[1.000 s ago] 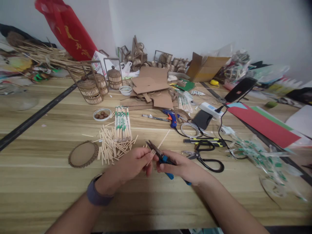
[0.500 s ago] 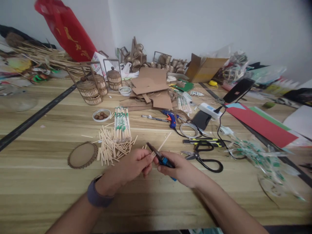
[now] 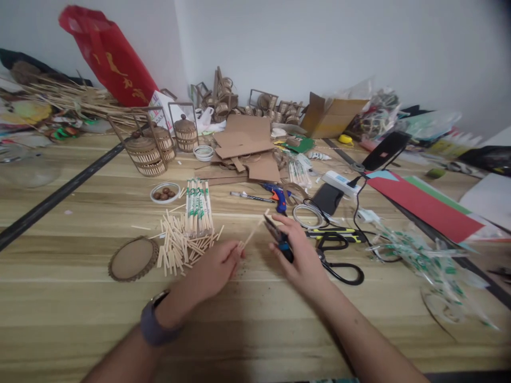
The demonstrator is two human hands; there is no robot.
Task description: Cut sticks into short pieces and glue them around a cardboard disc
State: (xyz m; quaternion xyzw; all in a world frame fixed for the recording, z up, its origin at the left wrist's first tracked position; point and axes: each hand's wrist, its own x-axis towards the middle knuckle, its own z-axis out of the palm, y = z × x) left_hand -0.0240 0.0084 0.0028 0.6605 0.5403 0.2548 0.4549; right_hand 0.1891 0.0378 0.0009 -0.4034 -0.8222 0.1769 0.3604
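My left hand (image 3: 223,263) pinches a thin wooden stick (image 3: 255,230) near its lower end, with the stick slanting up and to the right. A short piece seems to lie beside it at the fingertips. In my right hand (image 3: 299,255) is a pair of pliers (image 3: 281,239) with dark jaws and blue handles, held just right of the stick and apart from it. Left of my left hand lies a heap of short cut sticks (image 3: 175,242). Wrapped sticks with green print (image 3: 198,207) rest behind the heap, and a round cardboard disc (image 3: 133,259) with a braided edge lies beside it.
Scissors (image 3: 339,266) and a yellow-black utility knife (image 3: 339,234) lie right of my right hand. A blue glue gun (image 3: 281,197) and cardboard sheets (image 3: 243,135) are farther back. Small lidded baskets (image 3: 146,154) stand back left, near a bowl of brown beads (image 3: 165,192).
My hands have moved apart. The pliers have come away from my left fingers to the right and up, while the stick stays in my left hand.
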